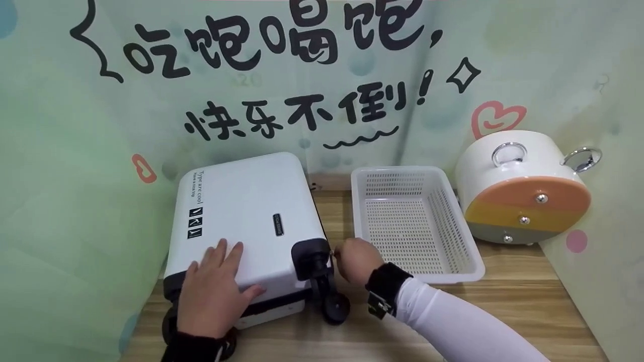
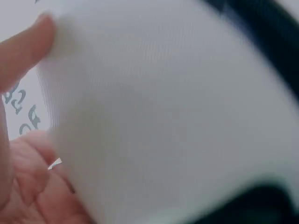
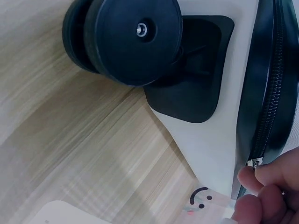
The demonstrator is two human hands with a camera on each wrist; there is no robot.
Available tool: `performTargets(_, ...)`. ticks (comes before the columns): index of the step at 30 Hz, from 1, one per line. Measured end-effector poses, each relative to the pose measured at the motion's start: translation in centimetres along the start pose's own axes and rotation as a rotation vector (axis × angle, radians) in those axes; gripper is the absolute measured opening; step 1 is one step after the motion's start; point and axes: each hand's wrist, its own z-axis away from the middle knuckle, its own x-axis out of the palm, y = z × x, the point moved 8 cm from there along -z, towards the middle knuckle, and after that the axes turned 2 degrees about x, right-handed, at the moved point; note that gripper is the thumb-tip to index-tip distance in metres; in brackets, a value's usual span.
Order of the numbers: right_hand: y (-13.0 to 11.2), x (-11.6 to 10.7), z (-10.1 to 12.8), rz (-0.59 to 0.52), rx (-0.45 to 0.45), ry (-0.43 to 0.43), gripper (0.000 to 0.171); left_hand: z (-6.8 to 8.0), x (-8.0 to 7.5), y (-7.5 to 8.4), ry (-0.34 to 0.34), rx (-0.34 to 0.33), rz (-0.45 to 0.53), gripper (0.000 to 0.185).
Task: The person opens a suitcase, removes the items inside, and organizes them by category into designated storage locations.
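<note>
A small white suitcase (image 1: 246, 196) with black corner guards lies on its side on the wooden table. On its upper shell, near the wheeled end, my left hand (image 1: 211, 291) rests with fingers spread. My right hand (image 1: 359, 261) is at the suitcase's right side, close to a black wheel (image 1: 336, 307). In the right wrist view, its thumb and finger pinch a metal zipper pull (image 3: 255, 162) on the black zipper (image 3: 273, 93) along the side. The left wrist view is mostly filled by the blurred white shell (image 2: 154, 107).
Right of the suitcase stands a white perforated plastic basket (image 1: 470, 269). Beyond it is a white round-bodied case (image 1: 503, 151) with a striped front and chrome handles. A printed cloth backdrop (image 1: 251, 146) closes off the back and sides of the wooden table (image 1: 518, 311).
</note>
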Motion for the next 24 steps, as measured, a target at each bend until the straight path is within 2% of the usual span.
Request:
performTargets(3,-0.1,0.1,0.0,-0.002,-0.008,-0.002,0.027,0.3,0.1,-1.4,0.008,-0.029,-0.031,0.107)
performTargets(7,-0.1,0.1,0.1,0.003,-0.02,0.016,0.03,0.6,0.5,-2.1,0.074,-0.014,-0.068,0.112)
performTargets(12,-0.1,0.1,0.3,-0.016,-0.005,0.005,0.03,0.8,0.7,-2.1,0.116,-0.01,-0.096,0.112)
performTargets(24,-0.1,-0.2,0.8,-0.004,-0.008,0.012,0.026,0.7,0.9,-1.4,0.129,-0.048,-0.085,0.107)
